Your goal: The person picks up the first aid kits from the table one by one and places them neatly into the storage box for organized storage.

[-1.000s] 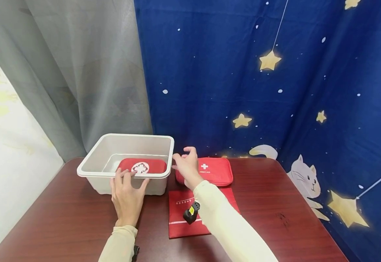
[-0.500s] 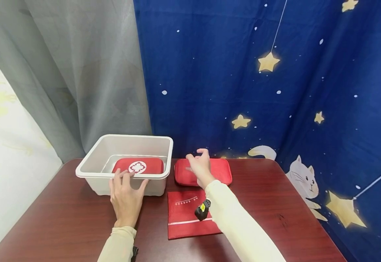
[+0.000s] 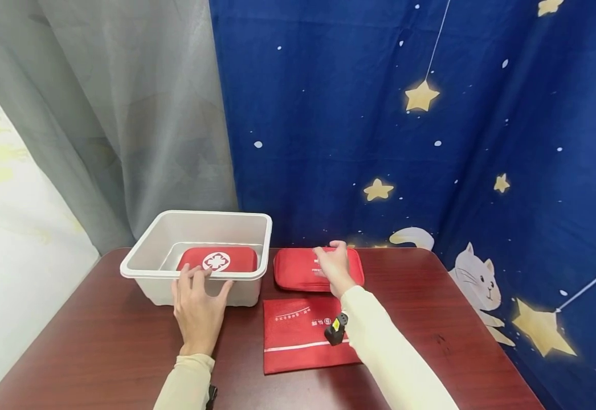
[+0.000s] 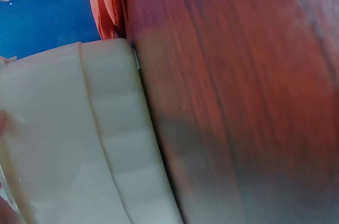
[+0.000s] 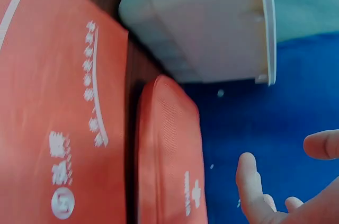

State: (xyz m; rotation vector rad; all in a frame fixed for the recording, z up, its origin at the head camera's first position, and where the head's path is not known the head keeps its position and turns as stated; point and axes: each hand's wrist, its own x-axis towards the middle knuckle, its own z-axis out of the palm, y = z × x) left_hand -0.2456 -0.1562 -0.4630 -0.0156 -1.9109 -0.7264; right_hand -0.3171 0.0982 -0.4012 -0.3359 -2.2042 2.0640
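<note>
My left hand (image 3: 198, 310) grips the front rim of a white plastic bin (image 3: 195, 219), its fingertips over the rim and the thumb along the outer front wall. Inside the bin lies a red first aid case (image 3: 241, 259) with a white cross emblem. The right hand (image 3: 336, 266), holding nothing, hovers above a red first aid pouch (image 3: 295, 273) with fingers loosely bent; it partly covers the white lettering. In the right wrist view the thumb and fingers stand apart, off the pouch (image 5: 175, 150). Nearer the person, a flat red bag (image 3: 298, 359) with white print lies below the right wrist.
The dark red wooden table (image 3: 431, 364) carries everything. Behind it hang a grey curtain (image 3: 175, 114) and a blue curtain (image 3: 318, 114) with stars and a cat. A black wrist camera (image 3: 335, 333) is strapped under the right wrist.
My right hand has moved right, from beside the bin's right rim to above the red pouch. The left hand stays at the front rim; the case inside the bin has shifted slightly left.
</note>
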